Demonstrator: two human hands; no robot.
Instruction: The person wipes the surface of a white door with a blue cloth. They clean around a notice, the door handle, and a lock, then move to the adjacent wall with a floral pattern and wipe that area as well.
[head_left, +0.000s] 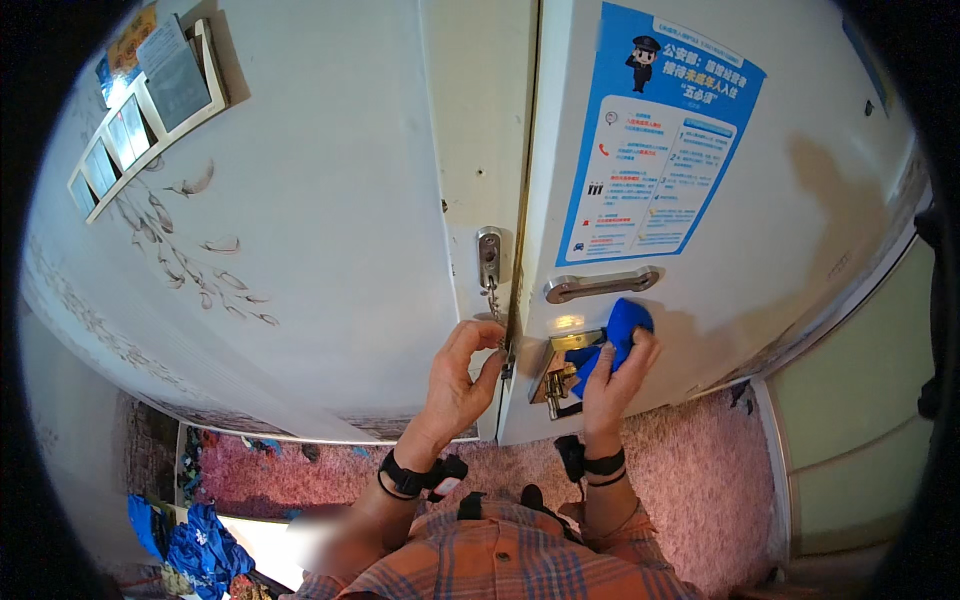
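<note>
My left hand pinches the lower end of a metal door chain between thumb and fingertips, right at the gap beside the door edge. The chain hangs from an oval metal chain holder on the door frame. In my right hand is a bunched blue cloth, held against the brass door lock and partly covering it. Above the lock, a metal pull handle is fixed to the white door. The door stands nearly flush with the frame.
A blue printed notice is stuck on the door. A white wall rack holds cards at upper left. Blue fabric lies in a pile at lower left. Mottled reddish carpet covers the floor. A pale green panel stands at right.
</note>
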